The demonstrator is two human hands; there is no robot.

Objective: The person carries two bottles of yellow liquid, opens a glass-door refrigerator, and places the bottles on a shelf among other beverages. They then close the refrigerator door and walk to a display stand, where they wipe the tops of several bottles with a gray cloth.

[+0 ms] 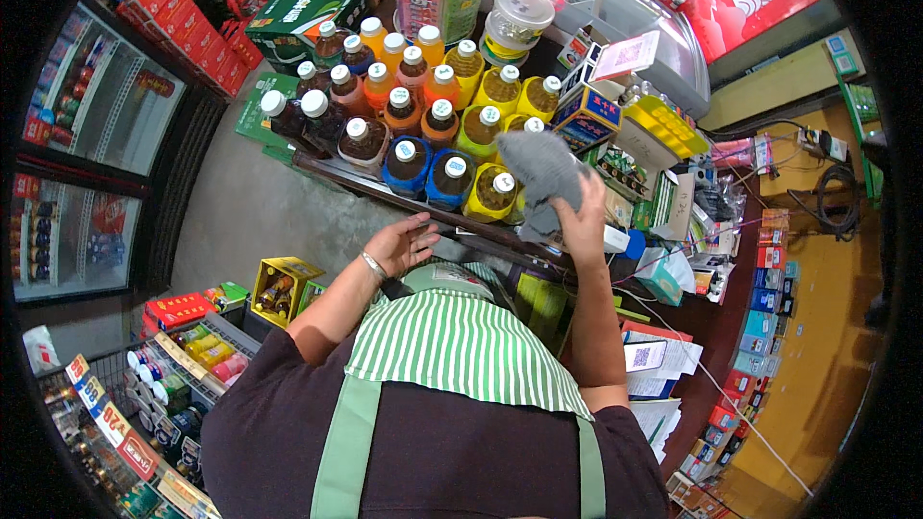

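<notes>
My right hand (583,223) grips a grey cloth (541,176), raised over the right front corner of a group of large drink bottles. My left hand (405,244) is empty, palm up with the fingers apart, just in front of the counter edge (346,179). Closest to it stand two bottles with blue labels (407,169). Yellow-labelled bottles (492,193) stand near the cloth, and the cloth hides part of some. Dark bottles (314,119) are at the left, orange drink bottles (378,86) further back. All the bottles stand upright with white caps.
Behind the bottles are a green carton (306,14), clear plastic tubs (518,18) and a glass-topped freezer (649,36). Small boxes, a tissue box (660,277) and papers crowd the right side. A yellow crate (277,292) and a wire shelf of goods (216,331) stand at left.
</notes>
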